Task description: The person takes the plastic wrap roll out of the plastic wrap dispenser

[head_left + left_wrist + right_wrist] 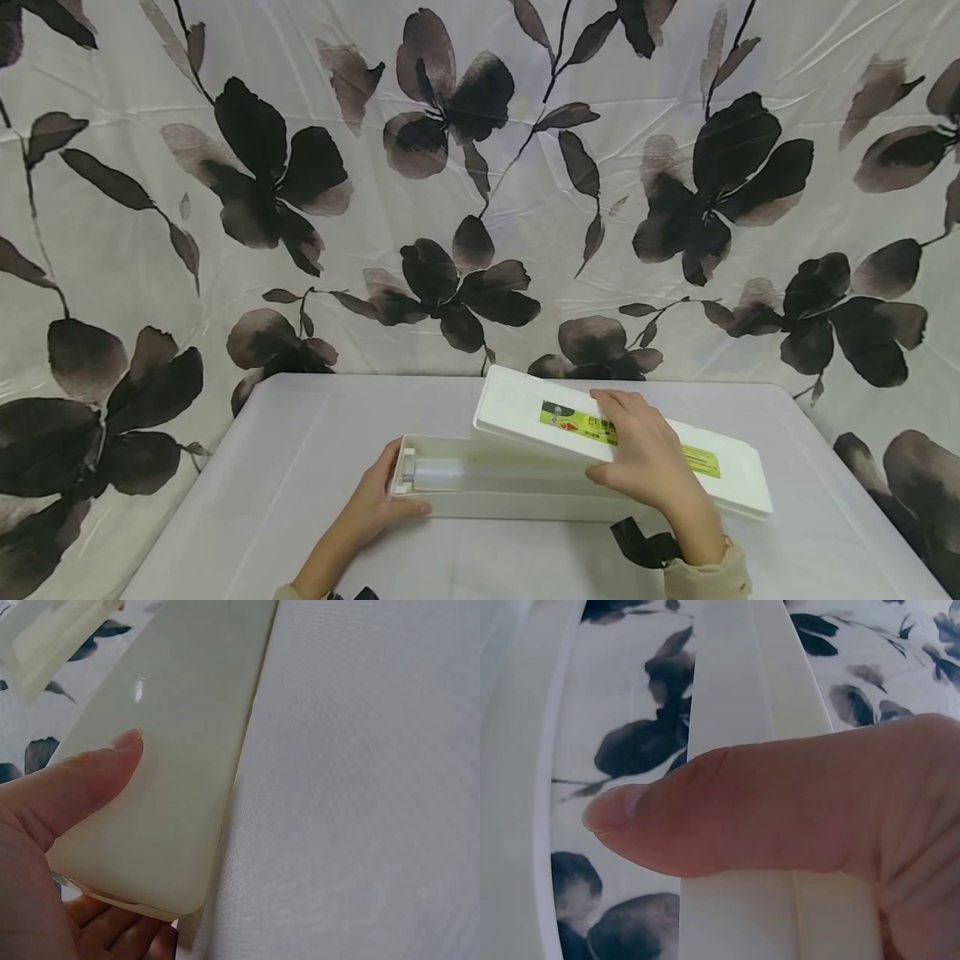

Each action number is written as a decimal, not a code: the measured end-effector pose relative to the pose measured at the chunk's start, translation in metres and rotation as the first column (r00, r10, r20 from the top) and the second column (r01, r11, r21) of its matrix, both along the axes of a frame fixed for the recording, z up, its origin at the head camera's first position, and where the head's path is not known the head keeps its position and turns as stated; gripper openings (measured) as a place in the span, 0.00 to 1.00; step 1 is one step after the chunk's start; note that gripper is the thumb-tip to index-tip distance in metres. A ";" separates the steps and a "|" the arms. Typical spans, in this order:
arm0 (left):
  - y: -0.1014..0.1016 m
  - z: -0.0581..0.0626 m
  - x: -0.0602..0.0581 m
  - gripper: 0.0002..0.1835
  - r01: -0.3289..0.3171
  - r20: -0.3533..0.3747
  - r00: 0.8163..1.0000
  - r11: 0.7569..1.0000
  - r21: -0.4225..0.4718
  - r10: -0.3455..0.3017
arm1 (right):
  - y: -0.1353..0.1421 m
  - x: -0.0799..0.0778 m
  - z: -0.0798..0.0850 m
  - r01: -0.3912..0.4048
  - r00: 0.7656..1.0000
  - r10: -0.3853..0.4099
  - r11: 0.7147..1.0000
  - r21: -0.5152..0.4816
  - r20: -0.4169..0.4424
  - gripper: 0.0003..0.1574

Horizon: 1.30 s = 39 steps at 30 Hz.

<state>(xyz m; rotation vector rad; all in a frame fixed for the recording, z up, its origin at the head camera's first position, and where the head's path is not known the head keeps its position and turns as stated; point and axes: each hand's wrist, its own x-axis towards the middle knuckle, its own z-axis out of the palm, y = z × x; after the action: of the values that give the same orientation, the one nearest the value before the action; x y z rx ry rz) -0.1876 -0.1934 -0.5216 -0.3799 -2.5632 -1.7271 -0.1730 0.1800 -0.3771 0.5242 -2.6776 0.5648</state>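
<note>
A long white plastic-wrap dispenser box [510, 507] lies on the table, its top uncovered at the left. Inside, at that end, is a pale roll [438, 474]. My left hand [371, 502] grips the box's left end, thumb on the front wall [165, 787] and fingers behind the end in the left wrist view. Above the box, my right hand [648, 454] holds the white lid [513, 408] by its long edges. This lid, with its yellow-green label, is tilted, left end higher. In the right wrist view the thumb crosses the lid's edge [731, 667]; the other fingers are hidden there.
The box stands on a table with a white cloth [300, 433]. Behind it hangs a pale curtain [555, 250] with dark flower prints. A black strap [645, 546] sticks out by the right wrist.
</note>
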 end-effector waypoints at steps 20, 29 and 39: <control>-0.002 -0.003 -0.002 0.51 0.016 0.013 1.000 1.000 0.013 -0.016 | 0.045 0.000 0.002 0.123 0.991 -0.122 0.992 -0.016 0.052 0.55; -0.002 -0.003 -0.001 0.51 0.023 0.016 1.000 1.000 0.020 -0.023 | 0.066 0.004 0.003 0.189 0.979 -0.186 0.981 -0.031 0.086 0.58; -0.001 -0.004 -0.003 0.52 0.015 0.005 1.000 1.000 0.008 -0.015 | 0.087 0.001 0.001 0.266 0.954 -0.261 0.964 -0.010 0.146 0.60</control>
<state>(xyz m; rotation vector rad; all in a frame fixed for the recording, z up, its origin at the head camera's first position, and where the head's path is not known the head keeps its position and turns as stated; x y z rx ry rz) -0.1907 -0.1944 -0.5261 -0.3961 -2.5622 -1.7452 -0.1715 0.2671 -0.3760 0.1158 -2.8063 0.5820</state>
